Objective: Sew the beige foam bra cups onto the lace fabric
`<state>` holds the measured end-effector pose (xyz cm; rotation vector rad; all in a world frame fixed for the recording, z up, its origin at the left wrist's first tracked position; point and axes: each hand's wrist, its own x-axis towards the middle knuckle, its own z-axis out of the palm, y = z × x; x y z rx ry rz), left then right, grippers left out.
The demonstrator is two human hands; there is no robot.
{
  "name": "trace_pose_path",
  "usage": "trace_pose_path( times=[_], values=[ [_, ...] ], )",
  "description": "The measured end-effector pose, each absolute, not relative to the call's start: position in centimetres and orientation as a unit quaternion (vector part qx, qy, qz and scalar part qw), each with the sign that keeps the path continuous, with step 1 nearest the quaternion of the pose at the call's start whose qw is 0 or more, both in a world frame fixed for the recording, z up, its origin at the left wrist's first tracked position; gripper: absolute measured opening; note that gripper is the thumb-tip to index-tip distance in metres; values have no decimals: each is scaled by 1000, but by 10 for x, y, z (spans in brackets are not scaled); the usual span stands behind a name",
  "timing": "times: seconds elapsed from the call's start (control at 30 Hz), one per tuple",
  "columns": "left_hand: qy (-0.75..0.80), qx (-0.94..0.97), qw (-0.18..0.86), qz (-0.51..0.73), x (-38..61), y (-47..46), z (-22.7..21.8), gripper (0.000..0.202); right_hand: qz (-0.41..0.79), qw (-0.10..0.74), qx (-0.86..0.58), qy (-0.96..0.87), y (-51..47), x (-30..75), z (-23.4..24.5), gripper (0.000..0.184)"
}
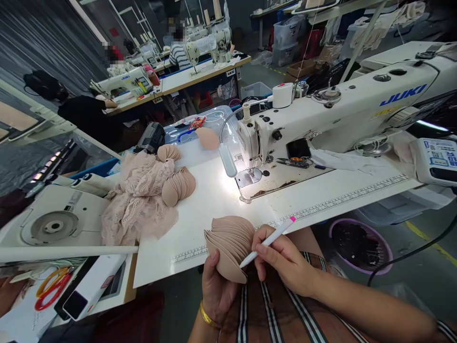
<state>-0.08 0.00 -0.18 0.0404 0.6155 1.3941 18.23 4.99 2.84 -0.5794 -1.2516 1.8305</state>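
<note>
A fanned stack of beige bra cups [232, 238] is gripped in my left hand [219, 286], its thumb pressed on the front cup. My right hand [276, 257] pinches a white marker pen [273, 238] with a pink end. The pen's tip points down-left and meets or nearly meets the edge of the front cup. Both hands are at the table's front edge, above my lap. Farther back on the white table [210, 205] lie another fanned stack of cups [179, 186], a smaller stack [168, 152] and a heap of pale pink lace [143, 190].
A JUKI sewing machine [321, 109] stands on the right, with small scissors [293, 163] on its bed. A single beige cup [207, 138] lies behind. Red-handled scissors [53, 288] lie lower left. A purple basket [360, 245] sits on the floor. Other people work beyond.
</note>
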Motion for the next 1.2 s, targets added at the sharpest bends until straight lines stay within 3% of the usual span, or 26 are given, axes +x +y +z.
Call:
trace_pose_path(
  times=[0.87, 1.1, 1.2],
  values=[
    [305, 14, 728, 614, -8, 1, -8, 56, 755, 408, -218, -465, 49, 181, 29, 35],
    [479, 123, 606, 623, -37, 85, 33, 52, 704, 480, -288, -437, 68, 185, 6, 38],
    [513, 228, 579, 592, -52, 152, 45, 38, 677, 504, -302, -445, 78, 188, -1, 41]
  ],
)
